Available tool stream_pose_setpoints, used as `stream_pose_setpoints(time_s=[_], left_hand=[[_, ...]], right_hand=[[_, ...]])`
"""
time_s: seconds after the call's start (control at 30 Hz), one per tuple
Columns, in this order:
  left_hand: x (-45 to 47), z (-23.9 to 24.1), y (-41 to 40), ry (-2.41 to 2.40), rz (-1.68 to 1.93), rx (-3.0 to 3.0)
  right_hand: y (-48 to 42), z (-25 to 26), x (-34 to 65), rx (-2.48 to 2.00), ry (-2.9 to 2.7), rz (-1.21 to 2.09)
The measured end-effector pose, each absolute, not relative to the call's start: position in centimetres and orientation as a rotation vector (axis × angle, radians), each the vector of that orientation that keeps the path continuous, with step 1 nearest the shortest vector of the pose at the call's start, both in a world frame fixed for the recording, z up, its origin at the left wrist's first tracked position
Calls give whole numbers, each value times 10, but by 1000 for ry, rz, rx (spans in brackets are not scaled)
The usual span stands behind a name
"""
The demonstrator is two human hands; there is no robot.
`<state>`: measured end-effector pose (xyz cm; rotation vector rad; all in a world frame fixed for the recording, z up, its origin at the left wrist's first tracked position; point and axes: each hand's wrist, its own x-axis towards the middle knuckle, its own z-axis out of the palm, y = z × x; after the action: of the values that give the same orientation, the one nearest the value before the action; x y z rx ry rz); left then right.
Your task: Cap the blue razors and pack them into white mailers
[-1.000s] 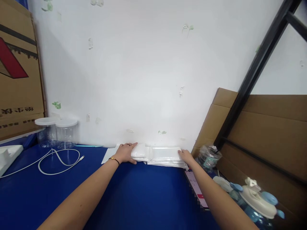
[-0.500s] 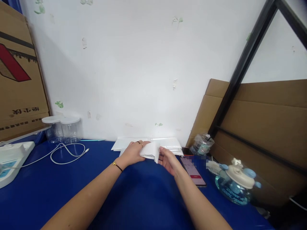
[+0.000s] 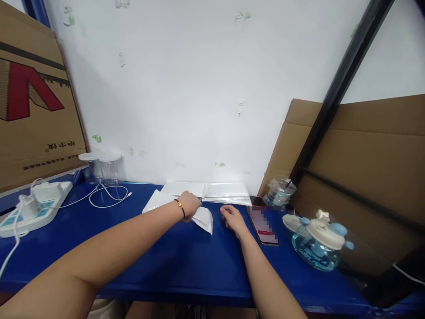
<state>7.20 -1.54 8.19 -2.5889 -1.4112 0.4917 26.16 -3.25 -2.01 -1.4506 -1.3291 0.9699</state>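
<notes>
My left hand (image 3: 191,207) is closed in a loose fist over a white, soft-looking packet (image 3: 203,220). The packet's rounded end sticks out to the right of the fist. More flat white material (image 3: 155,200) shows left of the wrist; I cannot tell whether it is the same piece. My right hand (image 3: 233,218) rests low over the table a little to the right of the packet, apart from it. Its fingers are curled in, and nothing shows in them. Behind both hands, two stacks of flat white packets (image 3: 227,190) lie against the wall.
On the right of the blue table (image 3: 186,266) lie a phone (image 3: 264,226), a clear plastic-wrapped item (image 3: 280,193) and a blue drink bottle (image 3: 318,243). To the left are lidded clear jars (image 3: 111,170), a white cable (image 3: 109,206), a power strip (image 3: 46,212) and a cardboard box (image 3: 36,97).
The hands have parted: my right hand has let go of the white packet. The packet is lower on the table under my left hand, which has turned over. The view has shifted slightly.
</notes>
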Motion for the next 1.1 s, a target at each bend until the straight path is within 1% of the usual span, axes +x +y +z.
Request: stream_pose_setpoints(time_s=[0.1, 0.2, 0.3, 0.43, 0.53, 0.67, 0.73, 0.8, 0.97, 1.03, 1.1], left_hand=[[80, 97, -14, -1441, 564, -2499], [89, 106, -18, -1419, 663, -2421], [95, 108, -20, -1407, 679, -2411], [93, 103, -14, -1487, 515, -2491], [86, 96, -5, -1513, 400, -2531], [75, 93, 3, -1560, 253, -2559], [71, 96, 2, -1546, 223, -2565], [71, 103, -2, -1542, 254, -2542], [85, 115, -14, -1588, 546, -2384], [90, 114, -15, -1572, 545, -2392], [93, 111, -14, -1574, 437, -2443]], right_hand=[[-31, -12, 271, -1421, -1316, 874], [-30, -12, 275, -1398, -1359, 879], [-29, -14, 274, -1415, -1399, 882], [-32, -13, 274, -1383, -1446, 913], [-38, -12, 275, -1323, -1675, 906], [-43, -16, 269, -1447, -2151, 676], [-43, -20, 264, -1507, -2266, 583], [-43, -23, 259, -1516, -2296, 533], [-41, -29, 250, -1429, -2254, 484], [-41, -30, 249, -1412, -2243, 477], [-42, -30, 248, -1420, -2253, 456]])
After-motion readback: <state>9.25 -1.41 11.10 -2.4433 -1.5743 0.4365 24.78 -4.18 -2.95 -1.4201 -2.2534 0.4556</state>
